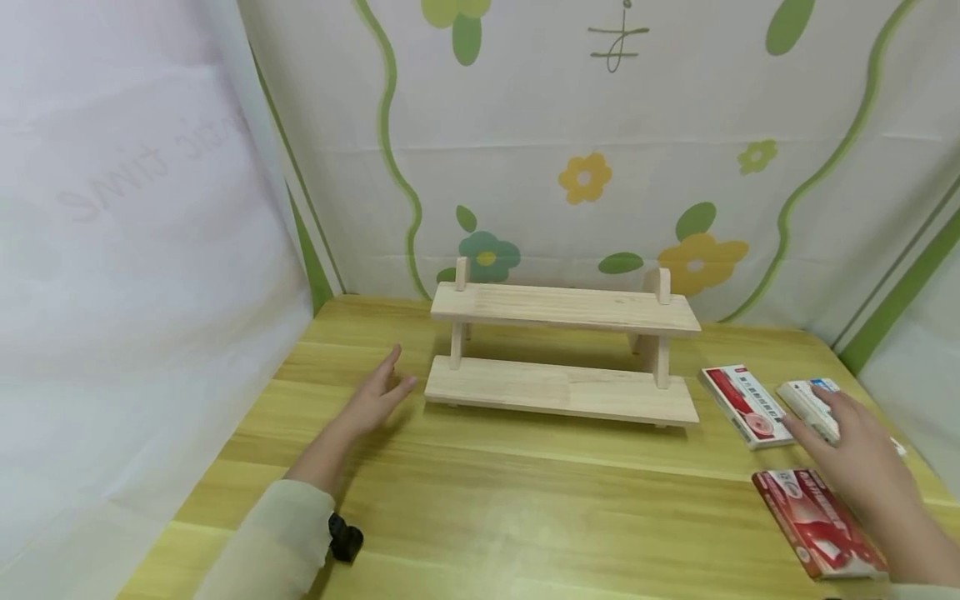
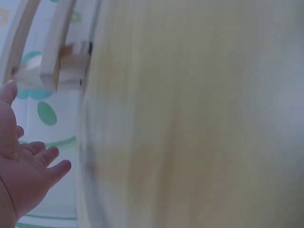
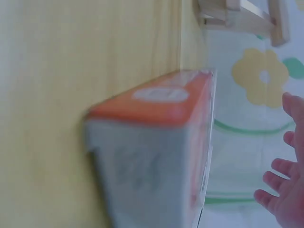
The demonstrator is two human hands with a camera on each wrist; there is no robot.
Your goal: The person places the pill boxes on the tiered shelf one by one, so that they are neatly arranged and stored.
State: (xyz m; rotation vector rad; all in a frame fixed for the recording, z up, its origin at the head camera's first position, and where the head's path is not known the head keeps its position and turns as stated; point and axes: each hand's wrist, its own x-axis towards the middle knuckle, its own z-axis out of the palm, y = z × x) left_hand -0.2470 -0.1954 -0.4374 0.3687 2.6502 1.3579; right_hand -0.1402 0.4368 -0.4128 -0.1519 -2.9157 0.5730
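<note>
My left hand (image 1: 369, 402) is held with thumb and fingers spread beside the left end of a two-tier wooden shelf (image 1: 562, 390), holding nothing. In the left wrist view its fingers (image 2: 59, 172) are loosely extended. On the right, my right hand (image 1: 862, 450) reaches over a white and blue box (image 1: 806, 408) and partly hides it. The right wrist view shows the fingers (image 3: 273, 180) apart, with nothing between them. A red and white box (image 1: 746, 404) lies just left of that hand. Nearer me, a red box (image 1: 821, 525) lies flat, partly covered by the right forearm.
The shelf stands toward the back of the wood-grain table (image 1: 480, 517). A white curtain (image 1: 525, 108) with printed flowers hangs right behind it, and another white cloth (image 1: 150, 292) hangs at the left. A black object (image 1: 345, 539) sits by the left sleeve.
</note>
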